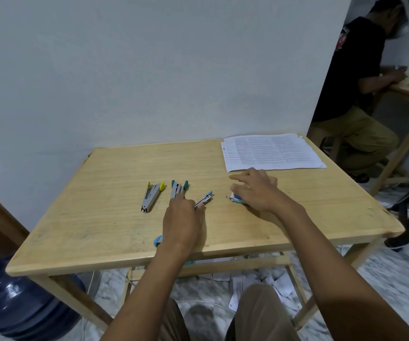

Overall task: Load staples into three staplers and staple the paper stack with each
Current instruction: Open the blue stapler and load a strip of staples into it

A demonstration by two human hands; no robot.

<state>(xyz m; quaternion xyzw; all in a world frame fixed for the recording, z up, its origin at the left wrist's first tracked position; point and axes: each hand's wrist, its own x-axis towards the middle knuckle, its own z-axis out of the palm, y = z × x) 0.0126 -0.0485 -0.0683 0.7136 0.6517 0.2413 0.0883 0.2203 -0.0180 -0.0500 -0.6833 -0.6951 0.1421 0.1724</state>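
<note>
The left hand (182,221) lies low on the surface (105,217), its fingers (186,201) close together over the near end of the blue stapler (206,198). I cannot tell whether they pinch it or only rest on it. The stapler runs out from under those fingertips, a slim silver body with its long axis slanting away and to the right, blue tip farthest out. The left hand is plainly the nearer one.

Just left of the same fingers lies the teal stapler (177,189), hinged open and pointing away, with one fingertip touching it. The yellow stapler (152,196) lies further left, apart, also open.

The right hand (256,190) has its fingers (239,178) spread and straight. Its palm covers the staple box (234,199), which peeks out on the thumb side, near the blue tip but not touching it. The paper (272,152) lies flat just beyond the right fingertips.
</note>
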